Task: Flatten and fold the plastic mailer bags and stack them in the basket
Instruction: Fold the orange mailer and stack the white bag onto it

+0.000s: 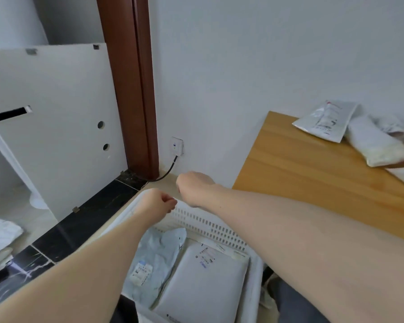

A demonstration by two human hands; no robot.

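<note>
A white slotted basket (210, 226) sits on the floor below me. Inside it lie a flat grey mailer bag (203, 287) and, to its left, a crumpled pale blue mailer bag (154, 259), both with labels. My left hand (160, 202) is curled at the basket's far left corner rim. My right hand (193, 185) is curled over the far rim beside it, knuckles up, its fingertips hidden. More mailer bags lie on the wooden table (313, 173) at the right: a flat grey one (324, 121) and a white folded one (376, 145).
The white wall stands just behind the basket, with a socket (177, 146) and a black cable. A brown door frame (135, 89) and a leaning white panel (54, 122) are to the left. A black marble threshold (84, 220) runs along the floor.
</note>
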